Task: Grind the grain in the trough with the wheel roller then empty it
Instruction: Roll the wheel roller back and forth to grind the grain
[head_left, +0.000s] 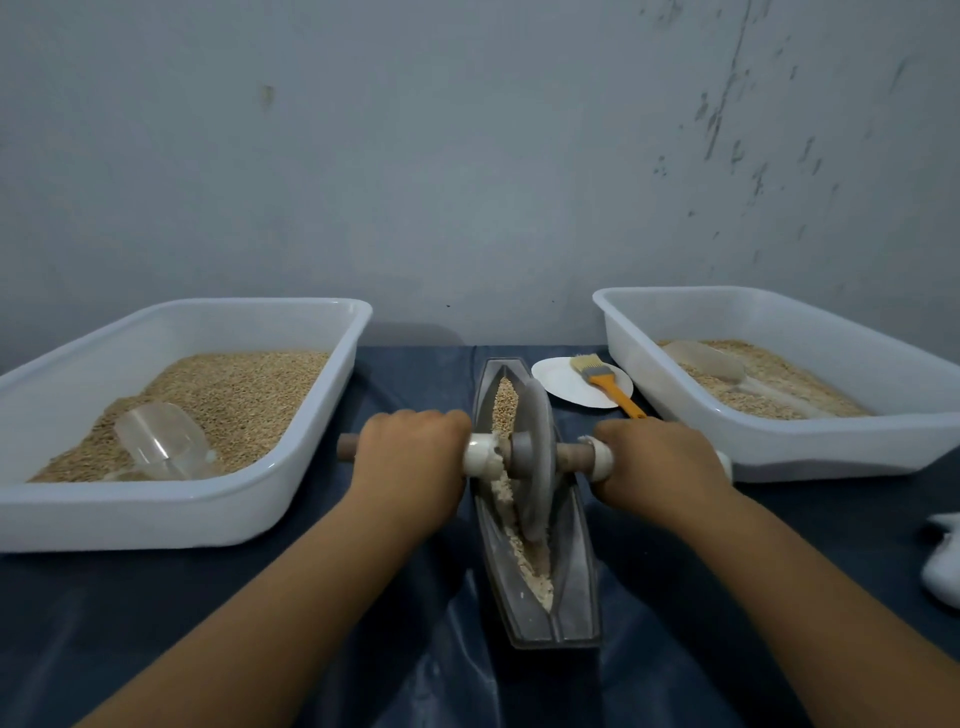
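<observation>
**Two hands on one wheel roller, set in a single trough**

One boat-shaped metal trough (540, 582) lies lengthwise on the dark blue cloth (208, 623), between two white plastic tubs. One grey disc-shaped wheel roller (532, 457) stands upright in its groove, about midway along. The left hand (410, 462) curls over the wooden axle on the left of the disc, and the right hand (660, 462) curls over it on the right, both knuckles up, fingers wrapped tight; the wheel sits directly between them. White wrapping shows on the axle beside each hand. Grain (506, 402) lies whole and tan at the trough's far end, paler and crushed toward the near end.

The left tub (156, 525) holds whole grain and one clear scoop (161, 441). The right tub (810, 441) holds a thinner, paler layer and a second clear scoop (706, 361). One round white plate (561, 382) carries one orange-handled brush (605, 382).
</observation>
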